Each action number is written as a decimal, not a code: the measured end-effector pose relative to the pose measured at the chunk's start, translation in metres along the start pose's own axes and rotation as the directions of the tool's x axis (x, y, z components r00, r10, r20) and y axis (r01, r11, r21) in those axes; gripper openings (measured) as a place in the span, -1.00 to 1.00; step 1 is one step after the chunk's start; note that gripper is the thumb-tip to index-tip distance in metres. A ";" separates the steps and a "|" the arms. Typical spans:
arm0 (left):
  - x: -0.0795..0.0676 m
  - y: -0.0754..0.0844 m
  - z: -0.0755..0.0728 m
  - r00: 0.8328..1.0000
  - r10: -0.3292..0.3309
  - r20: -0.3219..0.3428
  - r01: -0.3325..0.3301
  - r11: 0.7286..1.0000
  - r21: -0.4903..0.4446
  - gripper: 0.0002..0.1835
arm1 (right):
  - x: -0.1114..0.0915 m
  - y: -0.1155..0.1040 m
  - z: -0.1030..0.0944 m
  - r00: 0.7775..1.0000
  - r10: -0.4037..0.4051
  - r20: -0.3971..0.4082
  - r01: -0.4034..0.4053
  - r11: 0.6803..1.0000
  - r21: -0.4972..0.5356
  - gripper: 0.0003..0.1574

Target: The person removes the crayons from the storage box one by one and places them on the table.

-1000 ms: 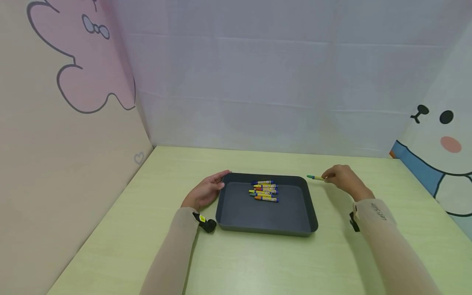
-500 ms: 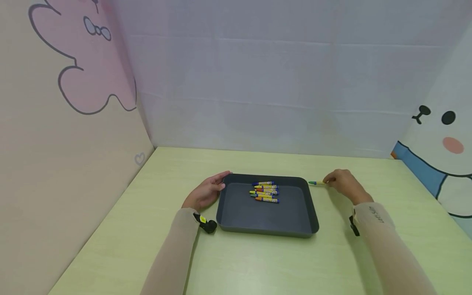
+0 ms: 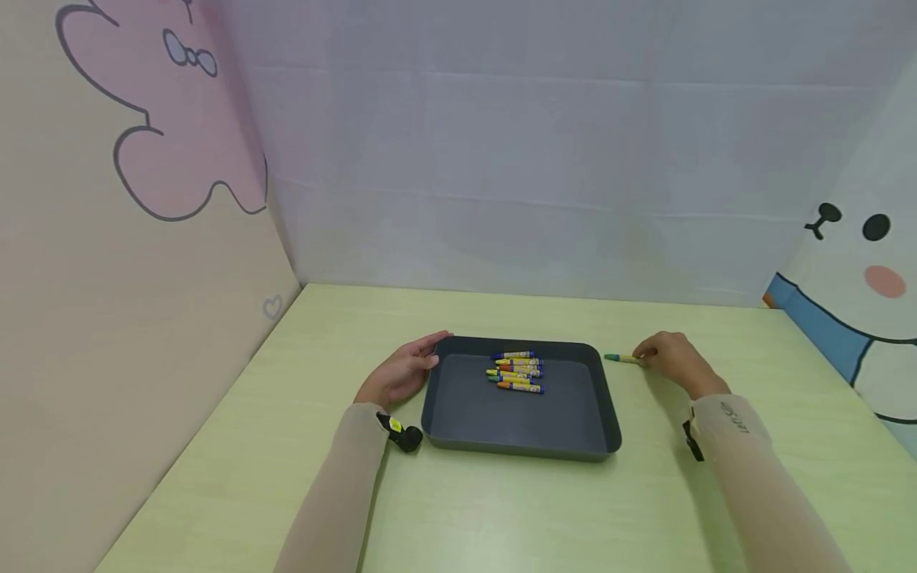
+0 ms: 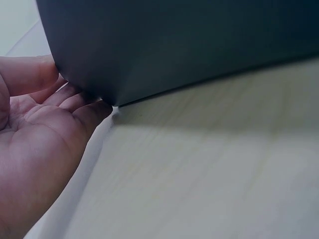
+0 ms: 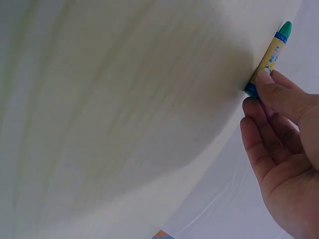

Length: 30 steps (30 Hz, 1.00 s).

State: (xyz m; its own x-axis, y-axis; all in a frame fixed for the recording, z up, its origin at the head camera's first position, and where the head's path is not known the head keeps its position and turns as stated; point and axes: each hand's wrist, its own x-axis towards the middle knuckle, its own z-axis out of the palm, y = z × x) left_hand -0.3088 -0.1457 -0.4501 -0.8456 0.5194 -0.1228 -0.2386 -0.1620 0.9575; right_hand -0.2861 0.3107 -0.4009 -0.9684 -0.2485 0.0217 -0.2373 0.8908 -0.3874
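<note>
In the head view, my left hand (image 3: 401,372) holds the far left corner of a dark grey rectangular tray (image 3: 523,430). The left wrist view shows the thumb (image 4: 35,74) against the tray wall (image 4: 164,45) and the other fingers around its lower corner. To the right of the tray, my right hand (image 3: 673,362) pinches a green crayon (image 3: 622,358) with a yellow wrapper by its rear end. In the right wrist view, the crayon (image 5: 271,55) lies close along the table surface, green tip pointing away from the hand (image 5: 291,144).
Several yellow-wrapped crayons (image 3: 519,372) lie side by side in the far part of the tray. The pale wooden table (image 3: 501,517) meets a whitish cloth backdrop (image 3: 501,159) behind, with printed panels on both sides.
My right hand has lowered the green crayon toward the table, drawing slightly nearer and to the right. The left hand and tray keep their places.
</note>
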 end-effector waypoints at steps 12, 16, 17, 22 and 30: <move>-0.001 0.001 0.001 1.000 -0.002 -0.010 0.002 1.000 -0.002 -0.36 | 0.000 0.008 0.005 1.000 0.006 -0.014 -0.005 1.000 0.031 -0.76; -0.001 0.001 0.001 1.000 0.001 -0.008 -0.001 1.000 0.008 -0.36 | -0.002 0.009 0.004 1.000 0.011 0.000 -0.011 0.999 0.049 -0.67; -0.001 0.001 0.001 1.000 0.004 -0.004 -0.004 1.000 0.013 -0.36 | -0.002 0.009 0.004 1.000 0.015 0.003 -0.015 0.998 0.055 -0.65; -0.001 0.001 0.001 1.000 0.000 -0.005 0.000 1.000 0.003 -0.36 | -0.006 0.008 0.000 0.999 0.035 0.005 -0.035 0.997 0.069 -0.60; -0.001 0.001 0.001 1.000 -0.008 -0.007 0.008 1.000 -0.015 -0.35 | -0.007 0.003 -0.007 0.998 -0.013 -0.059 0.016 0.998 0.062 -0.60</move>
State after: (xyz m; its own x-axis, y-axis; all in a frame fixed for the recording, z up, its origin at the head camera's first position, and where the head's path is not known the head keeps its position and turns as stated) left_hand -0.3081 -0.1455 -0.4493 -0.8468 0.5152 -0.1322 -0.2522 -0.1701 0.9526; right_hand -0.2801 0.3178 -0.3955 -0.9681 -0.2371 0.0806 -0.2479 0.8614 -0.4433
